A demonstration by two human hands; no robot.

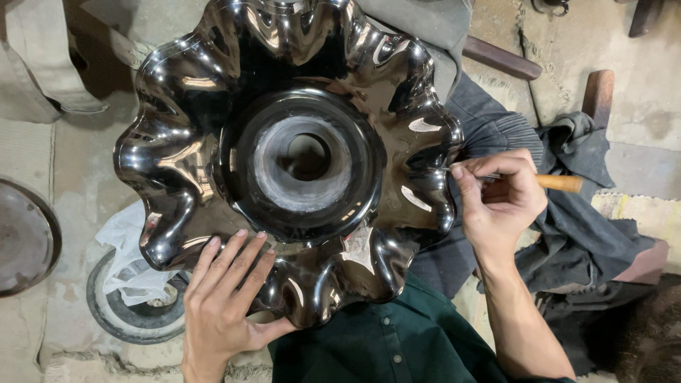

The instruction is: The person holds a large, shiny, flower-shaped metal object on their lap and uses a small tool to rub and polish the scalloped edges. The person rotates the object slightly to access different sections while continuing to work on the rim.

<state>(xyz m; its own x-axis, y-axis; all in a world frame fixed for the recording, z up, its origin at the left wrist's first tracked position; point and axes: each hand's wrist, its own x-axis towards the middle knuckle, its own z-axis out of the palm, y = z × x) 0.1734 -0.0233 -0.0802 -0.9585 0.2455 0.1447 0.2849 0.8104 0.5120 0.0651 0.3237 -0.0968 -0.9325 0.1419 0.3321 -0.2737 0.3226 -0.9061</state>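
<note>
A: What's in the middle of it all?

B: A large glossy black bowl (291,152) with a wavy, scalloped rim, turned bottom-up over the person's lap. Its round foot ring has a dull grey, unglazed centre with a hole through it. The surface is mirror-bright and throws back patches of light on every lobe.

A: And the hands?

B: The left hand (225,301) lies flat on the bowl's near rim, fingers spread and holding nothing, only steadying. The right hand (500,202) is at the bowl's right edge, pinched around a thin tool with a wooden handle (559,183), its tip touching the rim there.

A: So which step is this?

B: I'd judge it as fine work along the rim, one lobe at a time. The next move probably calls for a light, steady tip and a small turn of the bowl under the flat hand.

A: What lies around the bowl?

B: Dark grey cloth (567,213) to its right, a crumpled white rag (128,262) on a round disc (120,315) at its lower left, and a dark green shirt (383,340) just below it.
</note>
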